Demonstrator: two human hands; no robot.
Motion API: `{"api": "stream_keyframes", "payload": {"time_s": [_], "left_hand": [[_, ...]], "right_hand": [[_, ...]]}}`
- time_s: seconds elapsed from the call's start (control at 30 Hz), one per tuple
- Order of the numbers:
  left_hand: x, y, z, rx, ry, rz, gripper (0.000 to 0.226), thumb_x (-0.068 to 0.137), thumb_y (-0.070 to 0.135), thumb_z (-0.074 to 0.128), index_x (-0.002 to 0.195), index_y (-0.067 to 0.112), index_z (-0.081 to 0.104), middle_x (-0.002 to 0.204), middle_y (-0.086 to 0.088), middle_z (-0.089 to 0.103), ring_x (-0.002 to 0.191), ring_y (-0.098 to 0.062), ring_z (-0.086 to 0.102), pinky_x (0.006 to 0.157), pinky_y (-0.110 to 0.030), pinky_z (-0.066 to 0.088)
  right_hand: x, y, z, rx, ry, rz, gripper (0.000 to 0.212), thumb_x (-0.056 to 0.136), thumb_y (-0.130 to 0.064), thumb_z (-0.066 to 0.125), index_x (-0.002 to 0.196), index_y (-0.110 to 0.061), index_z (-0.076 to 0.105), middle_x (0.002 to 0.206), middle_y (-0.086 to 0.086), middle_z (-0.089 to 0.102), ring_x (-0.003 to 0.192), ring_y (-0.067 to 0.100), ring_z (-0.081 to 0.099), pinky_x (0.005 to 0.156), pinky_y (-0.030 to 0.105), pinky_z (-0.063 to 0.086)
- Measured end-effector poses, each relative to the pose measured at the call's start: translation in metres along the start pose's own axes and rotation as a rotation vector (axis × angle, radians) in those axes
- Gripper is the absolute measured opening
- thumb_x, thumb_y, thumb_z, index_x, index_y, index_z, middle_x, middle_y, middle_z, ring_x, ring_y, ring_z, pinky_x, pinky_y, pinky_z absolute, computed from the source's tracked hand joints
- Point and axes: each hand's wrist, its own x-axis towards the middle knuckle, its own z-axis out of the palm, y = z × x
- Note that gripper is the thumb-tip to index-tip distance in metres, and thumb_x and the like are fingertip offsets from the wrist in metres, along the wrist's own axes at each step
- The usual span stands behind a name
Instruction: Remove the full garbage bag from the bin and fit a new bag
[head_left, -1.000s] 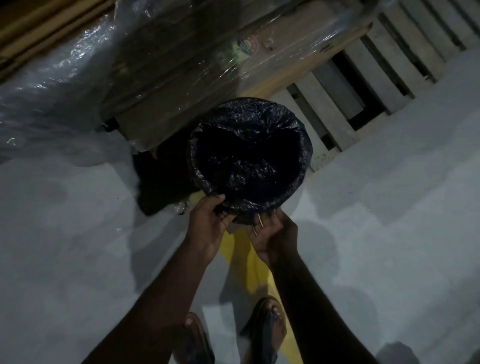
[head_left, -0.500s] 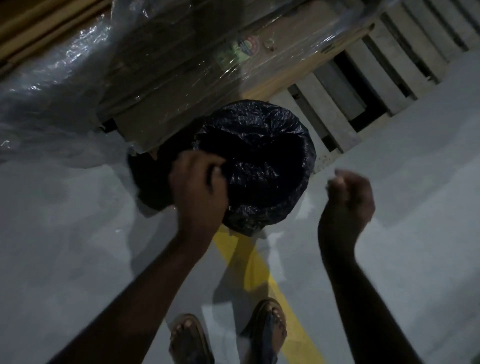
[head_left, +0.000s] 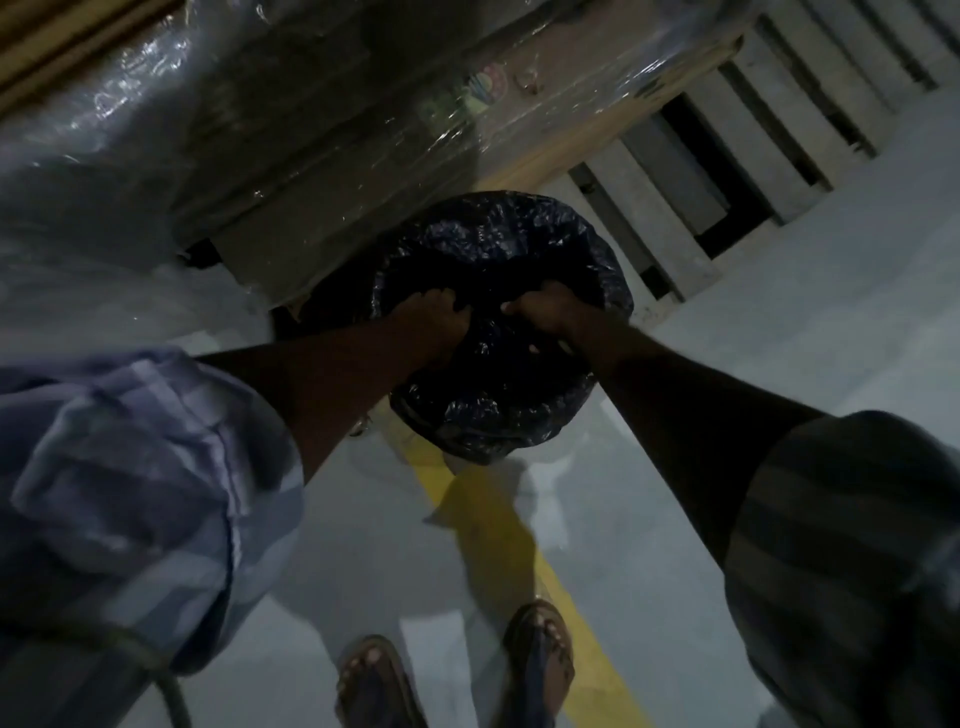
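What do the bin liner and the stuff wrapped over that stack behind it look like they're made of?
Bin liner: thin black plastic film, glossy, shown by fine crinkles and glints. Wrap over the stack: clear stretch film, probably plastic, shiny streaks with a label showing through.

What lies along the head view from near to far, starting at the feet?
Sandalled feet → yellow floor line → black bag over the bin, with the left hand and right hand pressed into it → wrapped stack and wooden pallet behind.
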Motion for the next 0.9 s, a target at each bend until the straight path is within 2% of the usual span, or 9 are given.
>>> {"api": "stream_keyframes", "payload": {"time_s": [0.1,0.17,0.23,0.37,0.5,0.57,0.7,0.83,0.9], "left_hand": [[0.0,0.009,0.001,0.178,-0.004,-0.025,0.078,0.098,0.04,0.057,0.164,0.013,0.025,0.166,-0.023,0.03,0.151,-0.043,0.029,0.122,-0.051,0.026],[-0.003,0.014,0.001,0.198,-0.055,-0.042,0.075,0.102,0.043,0.05,0.166,0.016,0.023,0.173,-0.021,0.016,0.159,-0.044,0.015,0.127,-0.054,0.015],[-0.007,0.018,-0.001,0.172,-0.074,-0.057,0.068,0.104,0.043,0.047,0.165,0.021,0.027,0.175,-0.021,0.008,0.161,-0.045,0.006,0.128,-0.056,0.01],[-0.023,0.023,-0.013,0.083,0.013,-0.056,0.067,0.104,0.038,0.046,0.165,0.018,0.025,0.172,-0.028,0.012,0.159,-0.049,0.009,0.129,-0.056,0.014],[-0.039,0.022,-0.026,-0.014,0.068,0.023,0.058,0.102,0.025,0.05,0.157,0.008,0.04,0.163,-0.035,0.026,0.154,-0.053,0.019,0.129,-0.056,0.019],[-0.046,0.022,-0.03,-0.016,0.111,0.094,0.052,0.099,0.022,0.051,0.148,0.004,0.05,0.155,-0.033,0.04,0.151,-0.05,0.027,0.129,-0.053,0.019],[-0.072,0.03,-0.023,-0.005,0.289,0.212,0.051,0.101,0.019,0.041,0.148,0.0,0.052,0.148,-0.02,0.056,0.156,-0.044,0.024,0.132,-0.049,0.006],[-0.108,0.029,-0.024,-0.162,0.486,0.202,0.048,0.102,0.018,0.048,0.148,0.005,0.054,0.163,-0.026,0.039,0.16,-0.041,0.022,0.133,-0.047,0.011],[-0.132,0.032,-0.025,-0.219,0.608,0.156,0.047,0.099,0.018,0.057,0.144,0.005,0.06,0.164,-0.028,0.037,0.158,-0.042,0.027,0.131,-0.049,0.017]], "right_hand": [[-0.001,0.005,0.004,-0.082,-0.04,-0.011,0.036,0.092,-0.014,0.076,0.125,-0.004,0.065,0.122,0.018,0.069,0.104,0.034,0.064,0.087,0.041,0.054],[-0.003,0.007,0.007,-0.143,-0.034,-0.034,0.05,0.091,-0.013,0.077,0.135,0.004,0.061,0.133,0.021,0.065,0.116,0.037,0.062,0.091,0.034,0.048],[-0.005,0.006,0.01,-0.242,-0.016,-0.042,0.05,0.093,-0.015,0.075,0.136,0.007,0.059,0.139,0.024,0.062,0.128,0.039,0.058,0.099,0.035,0.047],[-0.017,-0.001,0.008,-0.383,0.021,-0.118,0.041,0.101,-0.016,0.063,0.136,0.005,0.062,0.142,0.024,0.062,0.135,0.037,0.056,0.109,0.034,0.042],[-0.04,0.008,0.001,-0.449,0.102,-0.268,0.026,0.092,-0.007,0.066,0.113,0.006,0.074,0.117,0.023,0.074,0.115,0.036,0.068,0.1,0.035,0.052],[-0.056,0.013,0.0,-0.469,0.153,-0.362,0.028,0.093,-0.008,0.065,0.118,0.002,0.075,0.121,0.019,0.075,0.118,0.033,0.068,0.102,0.032,0.049],[-0.089,0.025,-0.002,-0.453,0.257,-0.633,0.037,0.096,-0.011,0.063,0.132,-0.006,0.069,0.133,0.013,0.069,0.128,0.029,0.062,0.108,0.034,0.046],[-0.118,0.036,-0.011,-0.554,0.414,-0.847,0.042,0.096,-0.021,0.064,0.135,-0.006,0.066,0.136,0.016,0.065,0.133,0.034,0.054,0.114,0.039,0.037],[-0.136,0.04,-0.019,-0.565,0.5,-0.847,0.051,0.094,-0.032,0.064,0.139,-0.008,0.063,0.142,0.015,0.061,0.137,0.035,0.051,0.116,0.044,0.038]]}}
